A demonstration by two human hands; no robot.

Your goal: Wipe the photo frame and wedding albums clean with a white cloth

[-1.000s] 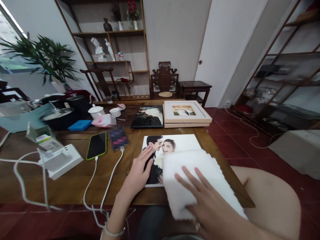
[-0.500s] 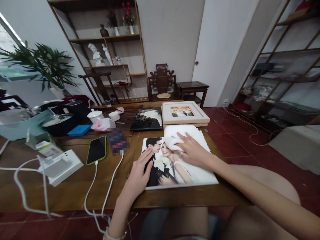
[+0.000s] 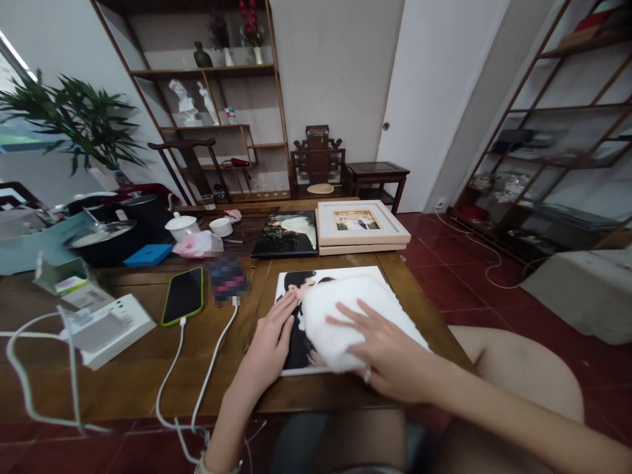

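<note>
A glossy photo panel [image 3: 291, 342] of a couple, with white edges, lies flat at the table's front. Along its left side my left hand [image 3: 272, 336] rests open, fingertips on the picture near the dark-haired figure and the wrist off the near edge. My right hand [image 3: 380, 342] holds a fluffy white cloth [image 3: 323, 313] against the panel. Its first fingers stretch over the top of the cloth, and the thumb is hidden. The cloth covers the middle and most of the right half of the picture.
Behind the panel lie a dark photo panel [image 3: 286, 234] and light wooden frames [image 3: 363, 224], stacked. To the left are a charging phone [image 3: 184, 296], white cables [image 3: 214, 362], an opened white box [image 3: 116, 329], a blue block [image 3: 148, 255], a lidded white cup [image 3: 182, 226] and black pots [image 3: 103, 240].
My right hand has drawn the cloth toward me and spread it lower over the picture, uncovering the panel's upper right. My left hand stays nearly in place. The view has shifted slightly.
</note>
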